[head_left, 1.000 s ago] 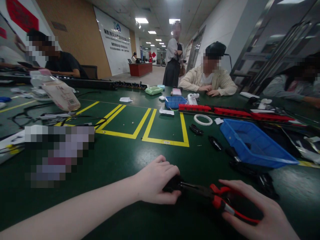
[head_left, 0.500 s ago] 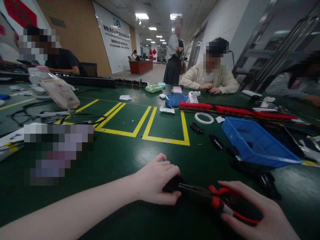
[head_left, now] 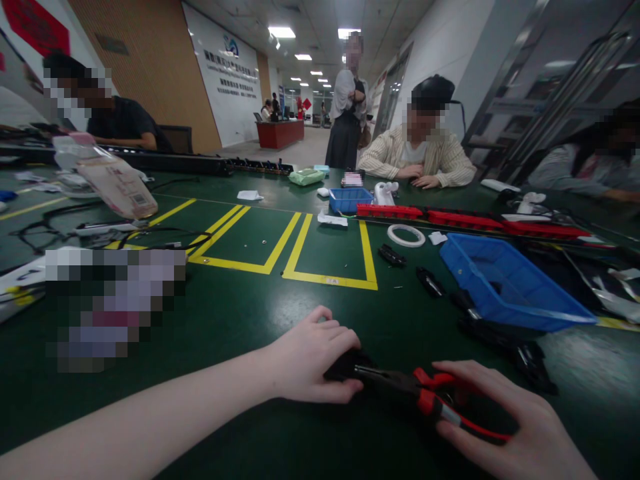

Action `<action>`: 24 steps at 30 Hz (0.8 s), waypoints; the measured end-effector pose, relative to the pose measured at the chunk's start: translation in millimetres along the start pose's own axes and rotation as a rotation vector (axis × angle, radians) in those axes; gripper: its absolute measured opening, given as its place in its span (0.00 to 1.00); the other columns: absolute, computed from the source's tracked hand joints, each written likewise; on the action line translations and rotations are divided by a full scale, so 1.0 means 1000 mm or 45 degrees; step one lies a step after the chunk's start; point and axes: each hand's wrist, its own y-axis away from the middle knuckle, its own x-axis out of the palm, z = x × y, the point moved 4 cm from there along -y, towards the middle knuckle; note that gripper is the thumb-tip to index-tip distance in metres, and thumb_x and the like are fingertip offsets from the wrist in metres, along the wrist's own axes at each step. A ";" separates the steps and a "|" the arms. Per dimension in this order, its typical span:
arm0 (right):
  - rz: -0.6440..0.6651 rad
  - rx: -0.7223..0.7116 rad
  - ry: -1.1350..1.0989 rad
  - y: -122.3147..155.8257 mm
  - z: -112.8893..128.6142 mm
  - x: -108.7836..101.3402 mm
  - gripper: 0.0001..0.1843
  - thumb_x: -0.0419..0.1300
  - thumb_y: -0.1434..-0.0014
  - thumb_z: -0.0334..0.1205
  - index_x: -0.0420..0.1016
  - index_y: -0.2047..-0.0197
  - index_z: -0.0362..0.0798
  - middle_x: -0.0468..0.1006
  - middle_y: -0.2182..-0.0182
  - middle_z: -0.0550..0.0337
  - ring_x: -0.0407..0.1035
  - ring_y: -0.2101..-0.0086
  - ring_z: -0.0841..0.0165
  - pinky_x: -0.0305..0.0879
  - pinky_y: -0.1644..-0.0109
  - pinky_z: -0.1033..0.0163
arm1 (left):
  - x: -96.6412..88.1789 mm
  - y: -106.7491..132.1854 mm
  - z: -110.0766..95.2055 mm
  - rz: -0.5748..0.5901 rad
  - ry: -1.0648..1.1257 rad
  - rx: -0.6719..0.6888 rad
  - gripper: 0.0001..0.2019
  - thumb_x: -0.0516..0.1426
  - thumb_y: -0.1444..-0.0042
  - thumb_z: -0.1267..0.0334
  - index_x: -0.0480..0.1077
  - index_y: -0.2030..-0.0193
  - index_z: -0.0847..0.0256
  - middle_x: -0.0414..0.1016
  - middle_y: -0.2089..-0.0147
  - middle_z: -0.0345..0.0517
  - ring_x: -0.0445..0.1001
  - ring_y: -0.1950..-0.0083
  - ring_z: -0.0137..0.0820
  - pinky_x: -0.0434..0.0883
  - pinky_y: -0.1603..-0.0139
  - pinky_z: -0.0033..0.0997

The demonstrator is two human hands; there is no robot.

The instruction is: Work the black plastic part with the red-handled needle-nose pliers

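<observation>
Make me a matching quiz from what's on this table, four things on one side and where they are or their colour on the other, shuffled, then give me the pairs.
Things:
1. Pliers
2. Black part
3. Ring
4. Large bin

Places and colours:
A. Blue
B. In the right hand
C. White
D. In the left hand

Pairs: 1-B, 2-D, 3-C, 4-A

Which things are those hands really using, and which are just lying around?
In use:
- black part, in the left hand
- red-handled pliers, in the right hand, tips at that part

Probably just lying about:
- white ring
- bottle

Can't tell:
- black pieces near the big blue bin
</observation>
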 end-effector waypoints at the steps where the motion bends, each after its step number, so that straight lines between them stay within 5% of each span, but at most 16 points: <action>1: -0.025 0.011 0.001 0.001 0.000 0.000 0.23 0.63 0.52 0.55 0.76 0.54 0.56 0.79 0.58 0.57 0.75 0.60 0.58 0.75 0.58 0.53 | 0.000 0.000 0.000 -0.002 0.004 0.000 0.14 0.57 0.43 0.52 0.67 0.56 0.60 0.76 0.62 0.40 0.74 0.62 0.31 0.60 0.49 0.37; 6: -0.045 0.010 0.084 0.002 -0.005 -0.003 0.23 0.62 0.51 0.56 0.75 0.53 0.57 0.78 0.56 0.56 0.72 0.54 0.54 0.72 0.52 0.46 | -0.001 0.000 0.000 -0.029 0.008 -0.009 0.16 0.59 0.42 0.52 0.67 0.54 0.62 0.77 0.60 0.41 0.75 0.60 0.32 0.60 0.47 0.36; 12: -0.054 -0.307 0.313 -0.002 -0.009 -0.007 0.22 0.63 0.51 0.54 0.75 0.53 0.56 0.78 0.52 0.55 0.70 0.51 0.50 0.67 0.46 0.40 | 0.001 0.001 0.001 -0.047 -0.012 0.001 0.18 0.61 0.43 0.51 0.67 0.53 0.62 0.78 0.57 0.42 0.75 0.58 0.33 0.60 0.46 0.36; 18: -0.155 -0.329 0.371 -0.002 0.003 -0.005 0.21 0.61 0.50 0.54 0.74 0.55 0.54 0.77 0.53 0.54 0.70 0.51 0.52 0.65 0.46 0.40 | 0.001 -0.001 0.000 -0.049 -0.048 0.022 0.20 0.62 0.44 0.50 0.68 0.53 0.63 0.78 0.58 0.43 0.76 0.58 0.33 0.61 0.46 0.37; 24: -0.148 -0.562 0.483 -0.004 0.006 -0.011 0.25 0.63 0.52 0.52 0.70 0.51 0.56 0.78 0.54 0.56 0.73 0.55 0.52 0.68 0.51 0.40 | 0.001 -0.002 0.000 -0.073 -0.072 0.045 0.19 0.61 0.44 0.50 0.68 0.54 0.64 0.78 0.58 0.43 0.76 0.59 0.34 0.60 0.45 0.38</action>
